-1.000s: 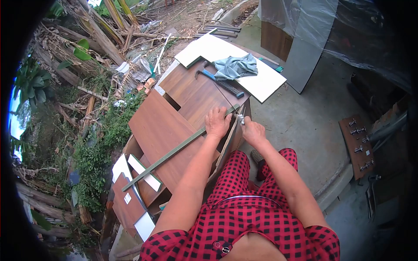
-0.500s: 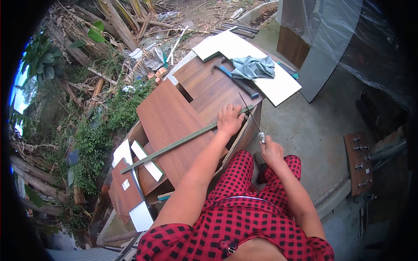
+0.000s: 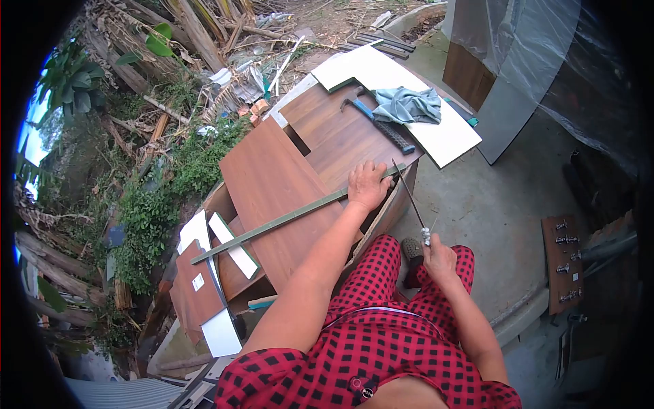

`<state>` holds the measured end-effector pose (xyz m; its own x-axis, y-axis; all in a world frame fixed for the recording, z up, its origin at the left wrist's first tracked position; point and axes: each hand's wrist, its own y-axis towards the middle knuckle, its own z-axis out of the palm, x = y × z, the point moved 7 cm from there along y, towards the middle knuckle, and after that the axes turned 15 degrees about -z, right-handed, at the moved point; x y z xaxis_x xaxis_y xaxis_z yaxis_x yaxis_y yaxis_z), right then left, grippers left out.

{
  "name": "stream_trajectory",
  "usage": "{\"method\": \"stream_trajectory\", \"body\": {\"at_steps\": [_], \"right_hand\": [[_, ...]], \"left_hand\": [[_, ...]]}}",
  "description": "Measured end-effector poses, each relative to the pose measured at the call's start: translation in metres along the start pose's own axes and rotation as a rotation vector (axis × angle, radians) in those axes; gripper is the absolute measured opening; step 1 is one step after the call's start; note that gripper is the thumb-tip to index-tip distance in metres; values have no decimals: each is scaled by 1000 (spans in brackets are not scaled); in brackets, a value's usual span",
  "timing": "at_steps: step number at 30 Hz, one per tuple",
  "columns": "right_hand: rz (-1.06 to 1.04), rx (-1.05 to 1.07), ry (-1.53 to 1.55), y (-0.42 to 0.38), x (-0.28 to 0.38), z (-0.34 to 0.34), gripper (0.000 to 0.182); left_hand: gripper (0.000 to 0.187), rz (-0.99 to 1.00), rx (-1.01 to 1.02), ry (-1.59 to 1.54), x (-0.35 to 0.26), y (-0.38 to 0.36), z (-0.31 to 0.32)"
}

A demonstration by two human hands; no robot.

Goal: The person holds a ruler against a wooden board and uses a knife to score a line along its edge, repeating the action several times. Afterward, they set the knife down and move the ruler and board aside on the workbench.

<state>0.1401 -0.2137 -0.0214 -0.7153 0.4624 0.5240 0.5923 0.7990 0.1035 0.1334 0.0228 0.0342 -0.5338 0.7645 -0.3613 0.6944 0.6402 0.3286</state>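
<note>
My left hand (image 3: 368, 185) is closed round a long narrow green strip (image 3: 286, 217) near its right end. That strip lies slantwise across brown wood-grain boards (image 3: 272, 184). My right hand (image 3: 440, 260) grips a thin dark blade (image 3: 411, 195) by its near end, where something whitish is wrapped round it. The blade points up and left, its tip overlapping the strip's end just right of my left hand. Behind my left hand lie a hammer (image 3: 385, 129) with a black grip and a crumpled blue-grey cloth (image 3: 407, 105).
A white panel (image 3: 446, 144) lies under the cloth. White offcuts (image 3: 233, 245) and a brown piece with a label (image 3: 197, 281) lie at the left. On the concrete floor at the right is a board with metal fittings (image 3: 562, 262). Plastic sheeting (image 3: 545, 68) covers panels behind.
The blade has been drawn back toward me, so its tip now sits nearer the strip. My left hand keeps its hold on the strip. The whole view has shifted slightly.
</note>
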Motion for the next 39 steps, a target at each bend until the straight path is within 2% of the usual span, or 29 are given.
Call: {"method": "stream_trajectory", "body": {"at_steps": [10,13,17,20,23,28,32,36,39], "right_hand": [[-81,-121,-22,110,20,1,23],[-72,-116,3,96,19,-2,23],[-15,-10,3,20,-4,5,23],[-12,-45,28,-7,-10,3,25],[-23,-25,0,22,-4,2,24],[-83,-147,-12,104,18,4,22],[-82,-132,0,85,12,5,22],[-7,-32,7,12,-10,13,23],[-5,-52,48,-5,-10,6,23]], "left_hand": [[26,-7,-3,17,1,0,2],[27,-8,11,5,1,0,2],[27,-7,0,-15,0,1,0],[26,-12,20,-7,0,-1,0],[26,-4,19,0,-1,0,-1],[26,-10,6,-2,1,0,0],[26,-25,23,10,0,2,0],[26,-24,26,-24,2,1,1],[26,-24,26,-28,2,1,2]]}}
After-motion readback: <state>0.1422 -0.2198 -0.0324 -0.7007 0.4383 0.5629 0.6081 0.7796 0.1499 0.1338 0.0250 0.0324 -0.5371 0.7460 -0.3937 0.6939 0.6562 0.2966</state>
